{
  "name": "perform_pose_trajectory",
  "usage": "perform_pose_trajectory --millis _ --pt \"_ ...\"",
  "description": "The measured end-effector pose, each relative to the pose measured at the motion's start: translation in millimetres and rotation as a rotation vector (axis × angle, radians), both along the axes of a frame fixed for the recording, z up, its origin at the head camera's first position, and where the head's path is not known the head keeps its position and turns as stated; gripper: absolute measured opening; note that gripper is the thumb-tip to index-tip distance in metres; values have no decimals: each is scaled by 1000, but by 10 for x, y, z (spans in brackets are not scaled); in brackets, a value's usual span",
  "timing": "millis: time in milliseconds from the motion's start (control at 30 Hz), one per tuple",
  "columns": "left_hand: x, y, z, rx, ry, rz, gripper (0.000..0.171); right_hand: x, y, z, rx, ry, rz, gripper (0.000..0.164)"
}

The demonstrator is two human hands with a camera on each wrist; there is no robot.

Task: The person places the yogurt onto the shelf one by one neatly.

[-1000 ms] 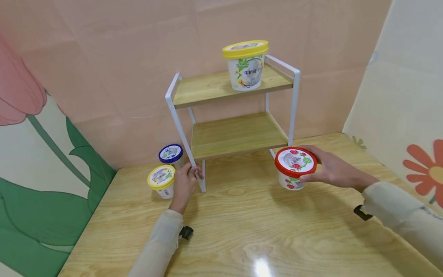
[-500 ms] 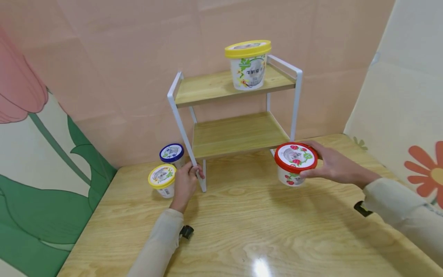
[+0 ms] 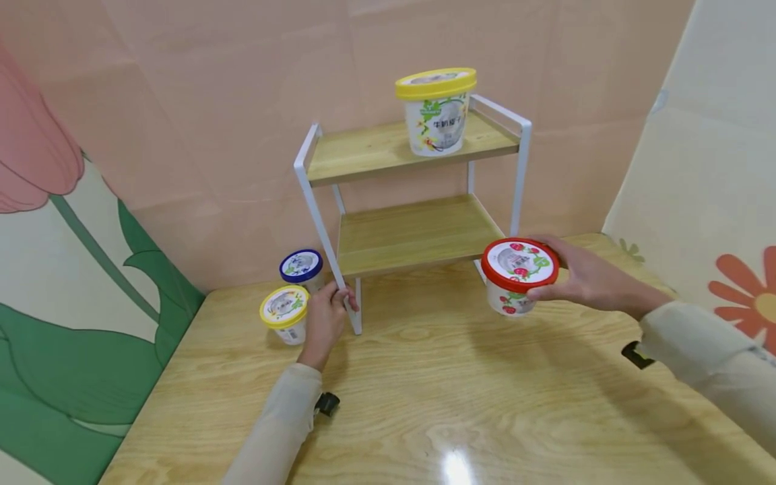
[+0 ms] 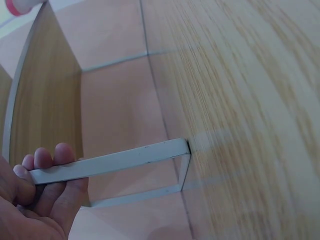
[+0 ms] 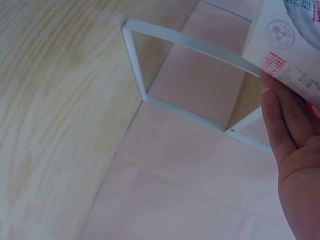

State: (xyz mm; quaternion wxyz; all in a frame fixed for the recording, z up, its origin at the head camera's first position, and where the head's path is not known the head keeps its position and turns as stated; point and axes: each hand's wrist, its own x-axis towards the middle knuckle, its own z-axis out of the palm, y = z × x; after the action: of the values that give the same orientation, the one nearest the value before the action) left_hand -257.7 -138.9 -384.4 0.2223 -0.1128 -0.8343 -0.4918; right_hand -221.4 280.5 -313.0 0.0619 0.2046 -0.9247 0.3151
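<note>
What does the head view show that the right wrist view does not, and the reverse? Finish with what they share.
Only the head view shows the left hand, the blue-lidded tub, the upper yellow-lidded tub and the lower yellow-lidded tub.

Only the right wrist view shows a round grey emblem and a pink printed block on the side of the red-lidded tub.

Both show that tub, the right hand holding it, the rack, the table and the pink wall.
</note>
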Motion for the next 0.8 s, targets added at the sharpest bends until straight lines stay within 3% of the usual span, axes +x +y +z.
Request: perform_pose_trajectory --millis 800 --pt "-12 -2 -6 0 -39 -4 23 46 -33 313 30 4 -50 83"
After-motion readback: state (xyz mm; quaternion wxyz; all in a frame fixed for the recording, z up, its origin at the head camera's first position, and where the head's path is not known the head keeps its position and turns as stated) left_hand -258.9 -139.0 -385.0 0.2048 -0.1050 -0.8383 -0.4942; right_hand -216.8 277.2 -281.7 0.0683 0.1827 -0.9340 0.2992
